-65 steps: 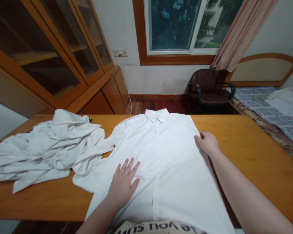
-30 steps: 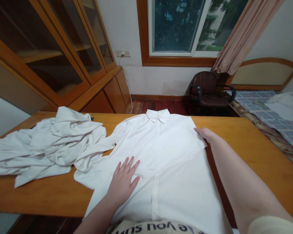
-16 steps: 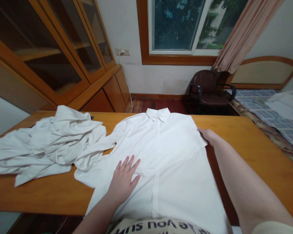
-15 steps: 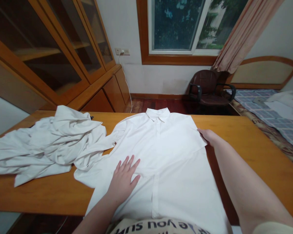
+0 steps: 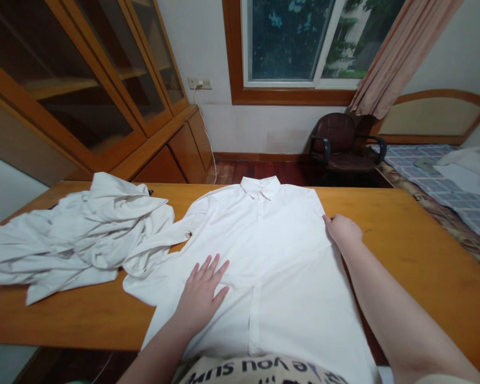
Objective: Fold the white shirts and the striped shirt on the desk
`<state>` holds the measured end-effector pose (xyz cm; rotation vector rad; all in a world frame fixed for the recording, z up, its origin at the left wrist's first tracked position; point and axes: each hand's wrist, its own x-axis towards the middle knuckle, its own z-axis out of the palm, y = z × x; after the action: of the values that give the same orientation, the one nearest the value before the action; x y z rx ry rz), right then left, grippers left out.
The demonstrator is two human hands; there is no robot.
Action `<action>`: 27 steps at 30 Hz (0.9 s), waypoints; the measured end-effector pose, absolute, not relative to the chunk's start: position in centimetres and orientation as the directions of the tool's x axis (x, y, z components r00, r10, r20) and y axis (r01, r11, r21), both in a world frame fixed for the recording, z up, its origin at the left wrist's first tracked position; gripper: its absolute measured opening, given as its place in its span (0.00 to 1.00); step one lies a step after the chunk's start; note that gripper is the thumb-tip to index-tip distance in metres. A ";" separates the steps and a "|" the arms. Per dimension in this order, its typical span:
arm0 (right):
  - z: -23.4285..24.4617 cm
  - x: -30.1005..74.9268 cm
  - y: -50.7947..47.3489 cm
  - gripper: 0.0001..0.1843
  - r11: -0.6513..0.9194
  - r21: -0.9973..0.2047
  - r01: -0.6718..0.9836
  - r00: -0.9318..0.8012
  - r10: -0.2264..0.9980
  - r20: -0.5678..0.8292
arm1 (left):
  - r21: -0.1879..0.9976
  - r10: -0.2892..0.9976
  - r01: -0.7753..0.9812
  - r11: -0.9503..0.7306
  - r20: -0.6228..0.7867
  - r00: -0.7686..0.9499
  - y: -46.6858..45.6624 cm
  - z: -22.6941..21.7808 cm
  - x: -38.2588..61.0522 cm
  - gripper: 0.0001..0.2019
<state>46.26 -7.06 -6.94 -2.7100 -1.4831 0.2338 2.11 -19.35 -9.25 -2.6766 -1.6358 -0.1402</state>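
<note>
A white button-up shirt point(image 5: 288, 250) lies spread front side up on the wooden table, its collar toward the far edge. Flat on the shirt's left front rests my left hand point(image 5: 203, 292), fingers spread and holding nothing. At the shirt's right edge, below the shoulder, my right hand point(image 5: 344, 230) has its fingers closed on the fabric. The sleeve on that side is mostly out of sight. On the left, the other sleeve lies bent and wrinkled beside a heap of crumpled white cloth point(image 5: 84, 229).
The wooden table point(image 5: 408, 256) extends to both sides. A glass-fronted cabinet point(image 5: 104, 96) stands at the left, with a plugged-in cable point(image 5: 208, 128) near it. Beyond the table are a dark armchair point(image 5: 340, 141) and a bed point(image 5: 444, 176) at the right.
My right hand has turned and closed more tightly at the shirt's right edge. The sleeve edge there has folded inward. My left hand stays in place.
</note>
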 end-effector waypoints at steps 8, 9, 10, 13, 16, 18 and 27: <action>-7.6 43.3 -7.1 0.34 -0.025 0.042 0.999 0.015 0.976 0.217 | 0.025 0.892 0.894 -0.447 0.089 0.444 -19.4 -9.4 2.3 0.28; -8.1 42.9 -6.9 0.36 0.024 0.047 0.999 -0.032 0.986 0.165 | 0.025 0.891 0.894 -0.448 0.092 0.444 -19.4 -9.4 2.3 0.28; -8.7 42.5 -6.8 0.38 0.046 0.044 0.998 -0.051 0.993 0.106 | 0.025 0.890 0.893 -0.450 0.094 0.446 -19.4 -9.3 2.3 0.28; -10.1 42.3 -6.6 0.40 0.051 0.027 0.998 -0.051 0.999 -0.007 | 0.025 0.888 0.890 -0.455 0.092 0.451 -19.4 -9.2 2.3 0.28; -10.3 42.7 -6.5 0.40 0.079 0.020 0.997 -0.079 0.997 -0.012 | 0.022 0.891 0.893 -0.449 0.083 0.446 -19.4 -9.1 2.3 0.28; -10.0 43.1 -6.6 0.40 0.102 0.002 0.995 -0.102 0.995 -0.014 | 0.024 0.892 0.894 -0.448 0.080 0.445 -19.4 -9.1 2.4 0.28; -9.5 44.0 -6.4 0.40 -0.051 -0.054 0.997 0.050 0.998 -0.025 | 0.037 0.886 0.887 -0.460 0.086 0.456 -20.0 -9.4 1.7 0.31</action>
<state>43.98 -6.44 -9.51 -2.2604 -2.1482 0.0855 1.72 -20.04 -9.39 -2.6694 -1.6252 -0.1456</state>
